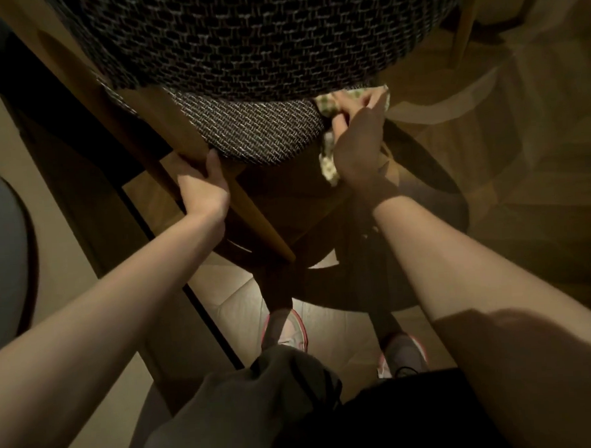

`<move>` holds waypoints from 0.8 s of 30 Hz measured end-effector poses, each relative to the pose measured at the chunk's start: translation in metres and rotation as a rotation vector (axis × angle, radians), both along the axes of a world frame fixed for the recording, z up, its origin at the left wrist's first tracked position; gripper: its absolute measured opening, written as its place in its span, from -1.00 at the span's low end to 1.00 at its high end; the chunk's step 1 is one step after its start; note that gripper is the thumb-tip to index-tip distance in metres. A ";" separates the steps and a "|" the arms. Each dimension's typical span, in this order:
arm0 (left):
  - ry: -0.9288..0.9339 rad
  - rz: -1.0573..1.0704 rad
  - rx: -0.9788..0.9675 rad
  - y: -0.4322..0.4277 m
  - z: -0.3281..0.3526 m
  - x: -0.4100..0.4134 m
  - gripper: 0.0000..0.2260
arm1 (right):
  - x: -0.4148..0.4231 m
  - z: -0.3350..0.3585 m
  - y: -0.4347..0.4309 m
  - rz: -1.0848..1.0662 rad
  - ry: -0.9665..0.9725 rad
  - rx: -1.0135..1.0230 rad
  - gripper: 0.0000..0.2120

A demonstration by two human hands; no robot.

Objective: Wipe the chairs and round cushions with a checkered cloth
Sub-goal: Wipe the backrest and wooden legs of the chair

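Head camera view, looking steeply down in dim, warm light at a chair with a wooden frame (168,127) and two round cushions in dark woven fabric. The larger upper cushion (245,33) fills the top of the view, and the smaller lower cushion (249,131) sits just beneath it. The left hand (201,185) grips the wooden frame at the lower cushion's left edge, with the fingers wrapped around the rail and the thumb up against the fabric. The right hand (356,140) holds a bunched checkered cloth (329,166), pale green and cream, and presses it against the right rim of the lower cushion. A loose end of the cloth hangs below the hand. The person's two shoes (285,329) stand on a pale floor (324,290) under the chair. The task appears to be underway, with the wipe now at the side of this one cushion. The poor light makes it hard to tell which surfaces are already clean. Judging from where the cloth sits, the upper cushion, the wooden frame and any other chairs probably remain to be done.
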State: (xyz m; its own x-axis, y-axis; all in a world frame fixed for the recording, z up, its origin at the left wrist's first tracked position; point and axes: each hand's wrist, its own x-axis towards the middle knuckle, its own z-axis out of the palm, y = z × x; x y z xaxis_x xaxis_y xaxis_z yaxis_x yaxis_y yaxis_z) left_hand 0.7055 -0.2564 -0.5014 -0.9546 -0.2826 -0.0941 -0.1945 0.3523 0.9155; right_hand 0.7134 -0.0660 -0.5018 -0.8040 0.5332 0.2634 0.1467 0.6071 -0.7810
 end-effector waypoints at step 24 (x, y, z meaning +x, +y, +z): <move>-0.160 -0.446 0.220 -0.056 0.105 0.089 -0.75 | 0.107 0.108 -0.091 0.561 -0.154 0.049 -0.74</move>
State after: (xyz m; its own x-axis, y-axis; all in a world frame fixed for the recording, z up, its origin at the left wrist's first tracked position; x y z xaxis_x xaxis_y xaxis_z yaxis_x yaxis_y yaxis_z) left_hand 0.7942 -0.3120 -0.3965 -0.9466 0.1908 -0.2601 -0.2131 0.2352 0.9483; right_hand 0.8207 -0.1568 -0.3942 -0.9909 0.0052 0.1348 -0.0979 0.6600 -0.7449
